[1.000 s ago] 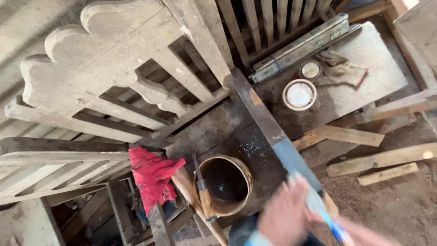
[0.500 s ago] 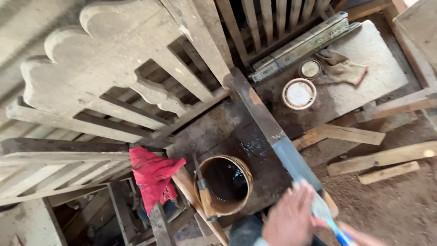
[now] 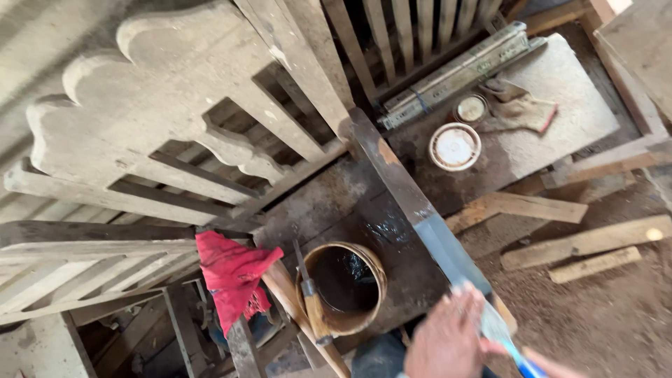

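A long wooden slat (image 3: 392,175) lies across a stained work surface, dark and wet at its far half, pale grey-blue at the near end. My left hand (image 3: 448,339) rests flat on the slat's near end, blurred. Only a sliver of my right hand (image 3: 556,365) shows at the bottom edge, gripping a blue-handled brush (image 3: 519,360) whose pale head touches the slat beside my left hand. An open tin of dark stain (image 3: 344,285) stands just left of the slat, and a second brush (image 3: 311,304) leans across its rim.
A red rag (image 3: 234,276) hangs over a frame to the left. Carved wooden bed panels (image 3: 161,119) lean at the upper left. Two round lids (image 3: 455,145), a glove (image 3: 521,108) and a metal drawer slide (image 3: 455,70) lie at the back. Loose wood offcuts (image 3: 581,241) lie on the dirt at right.
My hands and the blue-handled brush have slid slightly down the slat's near end. Nothing else has moved.
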